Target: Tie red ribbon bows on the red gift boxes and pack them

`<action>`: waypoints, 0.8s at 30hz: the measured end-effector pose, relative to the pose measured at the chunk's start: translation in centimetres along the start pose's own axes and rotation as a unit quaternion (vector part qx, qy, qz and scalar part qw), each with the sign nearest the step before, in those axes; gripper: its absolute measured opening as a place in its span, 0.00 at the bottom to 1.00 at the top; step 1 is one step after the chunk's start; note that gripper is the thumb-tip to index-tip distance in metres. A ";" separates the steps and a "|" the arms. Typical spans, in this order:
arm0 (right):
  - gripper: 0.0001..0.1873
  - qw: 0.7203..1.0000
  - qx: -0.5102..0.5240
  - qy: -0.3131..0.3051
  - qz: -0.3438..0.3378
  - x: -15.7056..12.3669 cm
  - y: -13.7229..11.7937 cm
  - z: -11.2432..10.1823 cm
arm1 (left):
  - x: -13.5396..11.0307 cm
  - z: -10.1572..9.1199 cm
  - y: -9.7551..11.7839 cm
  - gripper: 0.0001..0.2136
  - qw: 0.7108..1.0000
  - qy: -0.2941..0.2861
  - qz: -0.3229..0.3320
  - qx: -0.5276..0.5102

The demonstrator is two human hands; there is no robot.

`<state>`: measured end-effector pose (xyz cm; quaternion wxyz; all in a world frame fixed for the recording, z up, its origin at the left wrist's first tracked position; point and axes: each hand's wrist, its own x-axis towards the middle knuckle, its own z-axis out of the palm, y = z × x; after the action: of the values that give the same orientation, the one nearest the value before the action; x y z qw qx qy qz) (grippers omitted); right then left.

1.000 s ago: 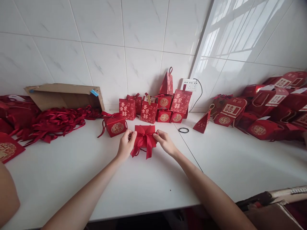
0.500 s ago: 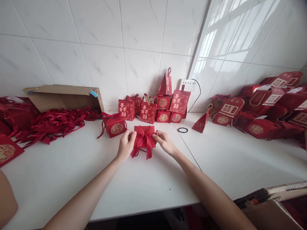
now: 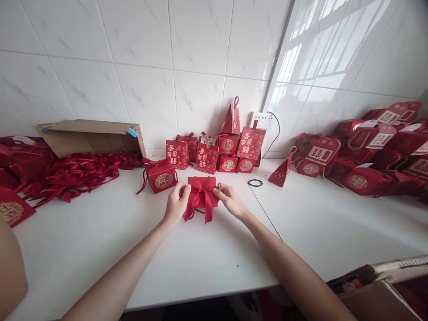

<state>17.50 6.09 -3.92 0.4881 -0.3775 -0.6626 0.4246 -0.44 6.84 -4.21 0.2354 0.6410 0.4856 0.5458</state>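
Note:
In front of me on the white table is a small red gift box [image 3: 194, 182], with a shiny red ribbon [image 3: 207, 201] tied in a bow over its top. The ribbon's two tails hang toward me, and a dark red cord shows beneath them. My left hand [image 3: 176, 203] is closed at the box's left side, thumb and fingers pinching the left loop of the bow. On the opposite side, my right hand [image 3: 230, 198] pinches the right loop. Just behind my left hand stands another red box [image 3: 163, 178] with gold print and a ribbon on top.
Loose red ribbons [image 3: 83, 174] lie heaped before an open cardboard box [image 3: 90, 127] at left. Finished-looking red boxes [image 3: 228, 162] stand by the wall under a power strip [image 3: 261, 119]. A black ring [image 3: 255, 183] lies to the right, near a large pile of red boxes [image 3: 364, 178].
Both hands stay on the bow with almost no movement. The whole view has shifted very slightly.

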 end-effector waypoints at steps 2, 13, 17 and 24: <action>0.18 1.000 0.000 -0.002 -0.001 0.0 0.1 0.0 | 0.0 0.0 0.0 0.13 1.000 0.000 0.002 -0.001; 0.19 1.000 0.005 0.001 0.007 0.0 0.1 0.0 | 0.0 0.1 -0.3 0.14 1.000 0.003 0.015 -0.007; 0.19 1.000 0.007 0.002 0.010 0.0 0.2 0.0 | 0.0 0.1 -0.3 0.14 1.000 0.003 0.020 -0.006; 0.19 1.000 -0.003 0.003 0.010 0.0 0.1 0.0 | 0.0 0.1 -0.4 0.14 1.000 0.005 0.020 -0.007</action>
<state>17.49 6.14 -3.96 0.4848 -0.3868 -0.6587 0.4260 -0.45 7.06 -4.53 0.2264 0.6462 0.4702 0.5568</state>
